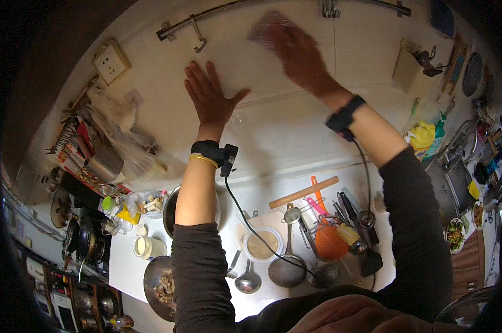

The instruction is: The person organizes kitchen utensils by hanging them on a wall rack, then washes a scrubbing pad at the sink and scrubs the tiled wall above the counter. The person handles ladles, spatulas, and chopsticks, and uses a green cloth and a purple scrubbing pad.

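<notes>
My left hand (211,93) lies flat against the pale wall (276,125), fingers spread, with nothing in it. It is just below a metal hook (199,35) that hangs from a wall rail (234,9). To its right and higher, my right hand (298,50) presses a greyish cloth or pad (265,31) to the wall below the rail. Motion blurs the fingers and the pad, so its exact kind cannot be told. Both wrists wear black straps with cables.
Below, the white counter (126,266) holds a wooden rolling pin (304,192), an orange skimmer (330,241), a metal ladle (248,282), a glass jar (150,247) and a pan of food (159,287). A wall socket (110,63) is at left, a sink (450,187) at right.
</notes>
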Tool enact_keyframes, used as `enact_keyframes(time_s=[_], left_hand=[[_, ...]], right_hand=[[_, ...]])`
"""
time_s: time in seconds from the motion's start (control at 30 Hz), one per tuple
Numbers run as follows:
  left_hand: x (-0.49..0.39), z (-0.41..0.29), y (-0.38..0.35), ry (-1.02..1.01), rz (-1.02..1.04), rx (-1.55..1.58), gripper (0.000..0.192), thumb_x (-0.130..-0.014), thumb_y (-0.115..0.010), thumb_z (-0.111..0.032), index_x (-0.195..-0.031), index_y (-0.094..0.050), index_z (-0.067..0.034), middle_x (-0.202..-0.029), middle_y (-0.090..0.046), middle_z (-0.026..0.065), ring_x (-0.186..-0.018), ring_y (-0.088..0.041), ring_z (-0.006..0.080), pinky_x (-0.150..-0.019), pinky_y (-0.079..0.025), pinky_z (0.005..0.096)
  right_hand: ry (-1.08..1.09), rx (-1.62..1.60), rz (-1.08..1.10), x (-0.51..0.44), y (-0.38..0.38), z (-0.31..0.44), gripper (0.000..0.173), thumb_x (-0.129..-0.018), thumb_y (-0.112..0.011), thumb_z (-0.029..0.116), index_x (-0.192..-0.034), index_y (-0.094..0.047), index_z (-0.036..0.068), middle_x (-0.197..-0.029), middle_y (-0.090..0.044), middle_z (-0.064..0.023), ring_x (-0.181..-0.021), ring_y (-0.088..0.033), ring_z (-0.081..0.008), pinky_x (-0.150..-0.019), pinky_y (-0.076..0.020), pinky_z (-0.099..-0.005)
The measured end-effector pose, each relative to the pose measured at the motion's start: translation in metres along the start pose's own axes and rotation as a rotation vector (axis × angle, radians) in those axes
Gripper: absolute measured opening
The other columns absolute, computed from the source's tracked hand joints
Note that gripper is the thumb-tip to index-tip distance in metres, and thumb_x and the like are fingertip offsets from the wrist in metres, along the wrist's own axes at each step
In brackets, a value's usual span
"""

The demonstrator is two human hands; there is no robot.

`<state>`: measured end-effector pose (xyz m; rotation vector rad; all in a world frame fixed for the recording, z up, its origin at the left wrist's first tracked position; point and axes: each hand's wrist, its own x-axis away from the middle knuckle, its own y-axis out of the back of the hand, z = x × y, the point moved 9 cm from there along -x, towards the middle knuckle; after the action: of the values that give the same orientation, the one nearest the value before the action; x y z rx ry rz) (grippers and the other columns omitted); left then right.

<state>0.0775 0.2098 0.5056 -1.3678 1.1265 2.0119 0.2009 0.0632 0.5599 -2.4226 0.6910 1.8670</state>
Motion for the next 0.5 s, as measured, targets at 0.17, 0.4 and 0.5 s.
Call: enact_keyframes(time_s=[0.17, 0.4, 0.5], left_hand=[[-0.002, 0.002, 0.005, -0.036, 0.03, 0.03, 0.115, -0.071, -0.059, -0.075, -0.147, -0.017, 0.001, -0.15, -0.013, 0.0331, -0.14, -0.009, 0.0475, -0.111, -0.012, 0.0574], [0.0, 0.001, 0.006, -0.038, -0.004, 0.011, 0.114, -0.071, -0.06, -0.073, -0.147, -0.018, 0.001, -0.15, -0.013, 0.0326, -0.14, -0.011, 0.0475, -0.111, -0.014, 0.0569], [0.0, 0.001, 0.006, -0.041, -0.008, 0.024, 0.114, -0.071, -0.061, -0.073, -0.147, -0.018, 0.0, -0.15, -0.012, 0.0324, -0.14, -0.01, 0.0475, -0.111, -0.014, 0.0572]], right_hand=[[0.059, -0.117, -0.131, -0.031, 0.037, 0.016, 0.061, -0.073, -0.057, -0.006, -0.132, -0.049, 0.008, -0.133, -0.05, -0.011, -0.12, -0.048, -0.0336, -0.101, -0.0406, -0.0462], [-0.505, 0.248, -0.012, -0.021, 0.036, -0.037, 0.047, -0.092, -0.043, 0.008, -0.138, -0.037, 0.0, -0.135, -0.046, -0.0169, -0.12, -0.044, -0.037, -0.092, -0.0389, -0.0472], [-0.162, -0.097, -0.229, -0.035, 0.0, 0.023, 0.061, -0.071, -0.059, -0.007, -0.129, -0.05, 0.007, -0.131, -0.051, -0.0158, -0.119, -0.048, -0.0367, -0.101, -0.0387, -0.0479]])
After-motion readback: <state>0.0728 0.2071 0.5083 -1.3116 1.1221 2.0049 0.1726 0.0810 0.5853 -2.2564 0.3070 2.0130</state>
